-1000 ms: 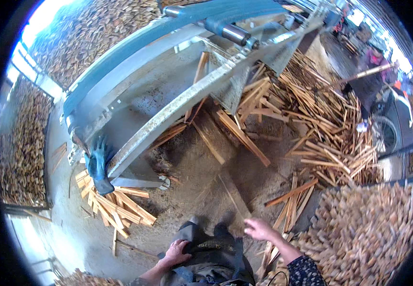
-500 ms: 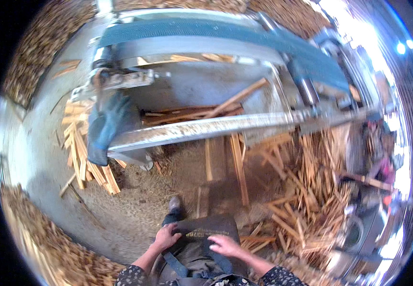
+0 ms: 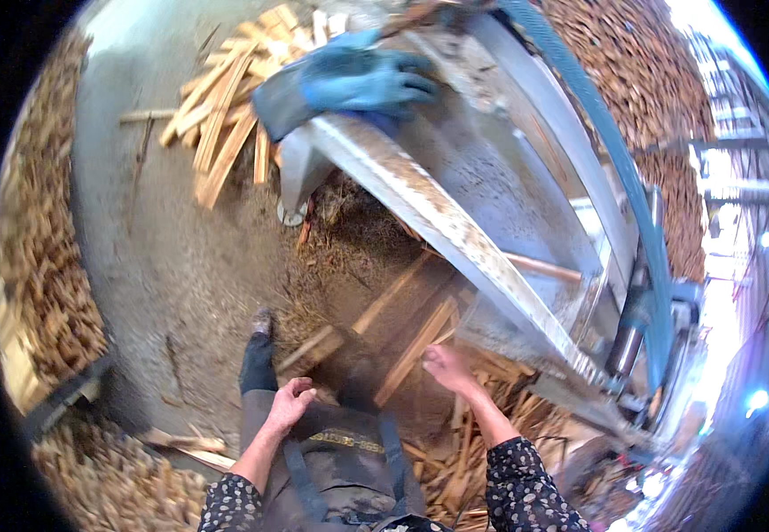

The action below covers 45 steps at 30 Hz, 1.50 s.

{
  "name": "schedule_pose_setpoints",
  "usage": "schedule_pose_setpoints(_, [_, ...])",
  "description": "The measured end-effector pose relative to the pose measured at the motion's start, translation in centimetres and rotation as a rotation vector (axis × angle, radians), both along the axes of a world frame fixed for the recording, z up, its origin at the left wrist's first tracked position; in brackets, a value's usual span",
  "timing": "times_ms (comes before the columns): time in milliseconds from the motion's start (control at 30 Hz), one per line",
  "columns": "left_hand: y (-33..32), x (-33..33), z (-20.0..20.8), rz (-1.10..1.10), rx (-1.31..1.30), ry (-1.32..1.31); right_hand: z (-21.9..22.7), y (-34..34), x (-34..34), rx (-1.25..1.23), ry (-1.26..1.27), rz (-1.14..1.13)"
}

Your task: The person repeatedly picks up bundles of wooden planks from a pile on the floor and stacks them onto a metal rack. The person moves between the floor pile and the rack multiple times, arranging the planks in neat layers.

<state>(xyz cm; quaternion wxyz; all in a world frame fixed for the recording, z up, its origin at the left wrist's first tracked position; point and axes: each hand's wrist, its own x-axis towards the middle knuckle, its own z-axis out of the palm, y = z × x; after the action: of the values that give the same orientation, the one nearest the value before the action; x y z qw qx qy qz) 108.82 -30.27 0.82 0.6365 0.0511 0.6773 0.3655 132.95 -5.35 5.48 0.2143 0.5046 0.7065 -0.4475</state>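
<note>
My left hand (image 3: 290,404) is just over the dark apron (image 3: 340,457) on my lap, fingers loosely bent and a little apart, with nothing visible in them. Out to the right, my right hand (image 3: 447,366) hovers near a long wooden slat (image 3: 417,351). Motion smears its fingers, so their closing and any small thing in them cannot be made out. Blue-and-grey work gloves (image 3: 358,84) are draped over the end of the rusty metal rail (image 3: 455,230), beyond both hands.
A machine with a blue belt (image 3: 619,160) stands ahead and to the right. A pile of pale slats (image 3: 225,106) lies at far left, more wood pieces (image 3: 482,426) at near right. Stacked wood (image 3: 47,230) lines the left. One foot (image 3: 263,321) is on the dirty floor (image 3: 198,284).
The view has turned right, so the machine appears slanted. My right hand has lifted off the apron and moved outward and forward. The left hand has shifted slightly, its fingers more bent.
</note>
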Motion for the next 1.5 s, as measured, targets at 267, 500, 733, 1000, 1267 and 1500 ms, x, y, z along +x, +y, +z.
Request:
schedule_pose_setpoints(267, [0.7,3.1,-10.3,0.254,-0.073,-0.206,-5.4,10.0,4.3,0.232,-0.393,0.239])
schedule_pose_setpoints(500, [4.8,8.2,-19.9,0.476,-0.094,-0.303,-12.0,26.2,10.9,0.632,-0.357,0.525])
schedule_pose_setpoints(733, [7.1,12.0,-22.8,0.716,-0.137,-0.666,-13.6,34.1,12.3,0.776,-0.986,0.703])
schedule_pose_setpoints(1000, [9.0,13.2,-22.6,0.712,-0.171,-0.705,-13.4,30.3,16.1,0.808,-0.732,0.762])
schedule_pose_setpoints(1267, [9.3,11.4,-21.2,0.759,-0.075,-0.724,-16.2,13.1,8.5,0.289,-0.198,0.272])
schedule_pose_setpoints(1500, [9.1,9.7,-22.0,0.855,-0.089,-0.668,-34.3,2.8,-3.8,-0.087,0.027,0.283])
